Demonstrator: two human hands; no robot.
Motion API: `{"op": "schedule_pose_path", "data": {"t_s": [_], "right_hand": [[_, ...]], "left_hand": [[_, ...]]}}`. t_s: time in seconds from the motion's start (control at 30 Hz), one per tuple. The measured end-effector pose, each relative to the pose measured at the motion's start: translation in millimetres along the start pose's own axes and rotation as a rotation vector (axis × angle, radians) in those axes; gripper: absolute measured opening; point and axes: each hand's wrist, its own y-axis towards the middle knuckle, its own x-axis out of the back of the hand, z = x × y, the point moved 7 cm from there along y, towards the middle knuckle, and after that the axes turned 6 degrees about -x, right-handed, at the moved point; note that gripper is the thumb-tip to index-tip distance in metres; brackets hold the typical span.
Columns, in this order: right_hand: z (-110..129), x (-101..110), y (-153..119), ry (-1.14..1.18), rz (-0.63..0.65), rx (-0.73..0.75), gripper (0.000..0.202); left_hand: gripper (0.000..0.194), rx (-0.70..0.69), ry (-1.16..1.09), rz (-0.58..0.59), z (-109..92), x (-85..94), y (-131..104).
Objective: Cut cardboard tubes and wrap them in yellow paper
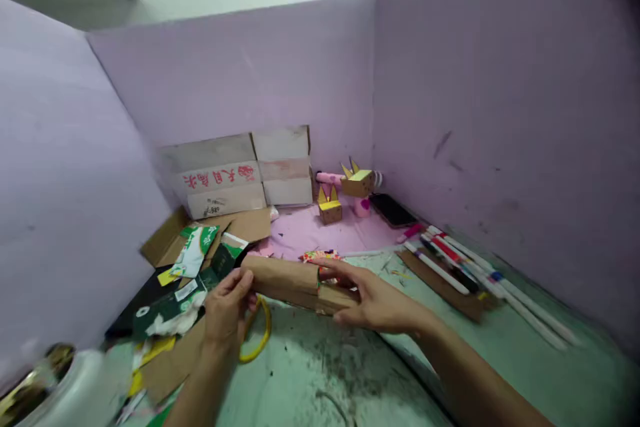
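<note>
A long folded piece of brown cardboard [285, 275] is held level above the table, between both hands. My left hand [227, 307] pinches its left end, thumb on the near face. Around the right end curls my right hand [367, 300], thumb below and fingers over the top edge. A crease or join crosses the cardboard just left of those fingers. Under it, close to the left hand, lies a yellow ring-shaped thing [264, 340], perhaps a scissors handle. Behind the cardboard a colourful patterned wrapper [320, 255] partly shows.
Cardboard scraps and green packaging [200, 247] pile up on the left. Small eared boxes [330, 211] stand at the back, near a dark phone [393, 210]. Several marker pens [450, 260] lie along the right wall. A white carton [225, 177] leans at the back.
</note>
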Motion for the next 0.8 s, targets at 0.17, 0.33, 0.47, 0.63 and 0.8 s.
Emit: {"op": "schedule_pose_path", "data": {"t_s": [0.17,0.33,0.47,0.63,0.8], "right_hand": [[-1.7,-0.3,-4.8,-0.010,-0.004,-0.018,0.083],[-5.9,-2.0,-2.6,-0.002,0.002,-0.049,0.084],[-5.2,-2.3,-1.8,0.023,0.007,-0.051,0.082],[-2.9,-1.0,-3.1,0.128,0.070,-0.055,0.083],[-5.6,-0.1,-4.9,0.424,0.114,-0.137,0.066]], "left_hand": [[0.041,0.008,0.020,-0.008,0.2,-0.5,0.2],[0.041,0.011,0.034,-0.022,0.2,0.2,-0.7],[0.042,0.015,0.031,-0.029,0.2,0.4,-0.9],[0.041,0.035,0.026,-0.031,-0.3,0.0,-0.7],[0.041,0.061,0.026,-0.053,-2.6,0.7,-1.4]]}}
